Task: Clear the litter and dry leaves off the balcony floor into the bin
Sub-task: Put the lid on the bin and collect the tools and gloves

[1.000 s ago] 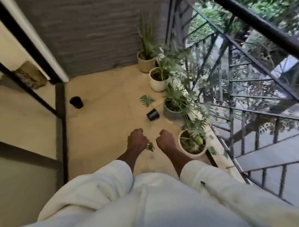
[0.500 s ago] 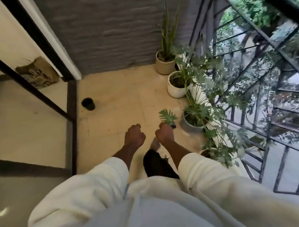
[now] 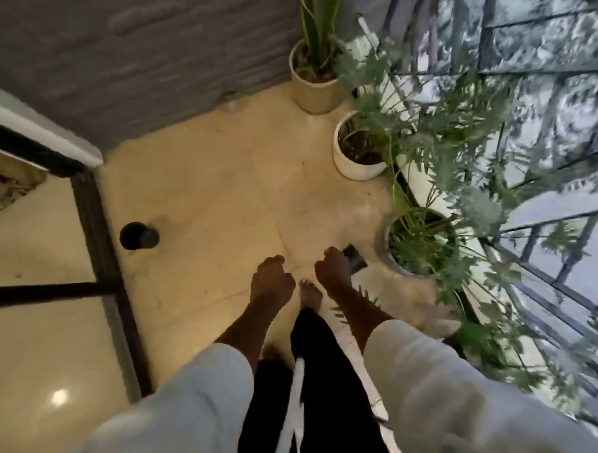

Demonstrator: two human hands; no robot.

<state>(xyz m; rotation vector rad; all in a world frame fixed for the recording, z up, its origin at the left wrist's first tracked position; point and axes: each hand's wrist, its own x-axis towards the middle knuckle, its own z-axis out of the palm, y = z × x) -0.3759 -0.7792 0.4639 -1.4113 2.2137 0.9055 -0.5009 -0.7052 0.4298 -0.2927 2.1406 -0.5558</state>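
- Both hands hang forward over the balcony floor (image 3: 199, 182). The left hand (image 3: 271, 284) has its fingers (image 3: 273, 261) curled together in a loose fist; whether anything is inside it cannot be told.
- The right hand (image 3: 332, 269) is also closed, its fingers (image 3: 333, 254) bunched; a green leaf (image 3: 355, 301) shows just beside the wrist, but whether the hand holds it is unclear in the blur.
- A small black pot (image 3: 353, 256) lies tipped on the floor, just past the right fingertips, close to touching in this view.
- A round black bin (image 3: 138, 235) stands well to the left of the left fingers, beside the dark door frame (image 3: 99, 235).
- Handling, as a judgement: leaves are light, thin and crumbly, best gathered by pinching stems or scooping with cupped fingers; the tipped pot looks light and stiff, easy to take by its rim.
- 3 potted plants stand beyond and to the right of the right fingers: a grey pot (image 3: 393, 263) nearest, a white pot (image 3: 353, 169) farther on, a cream pot (image 3: 314, 95) in the corner.
- The floor is smooth pale tile, bounded by a grey wall (image 3: 146, 55) ahead and a metal railing (image 3: 530, 216) on the right.
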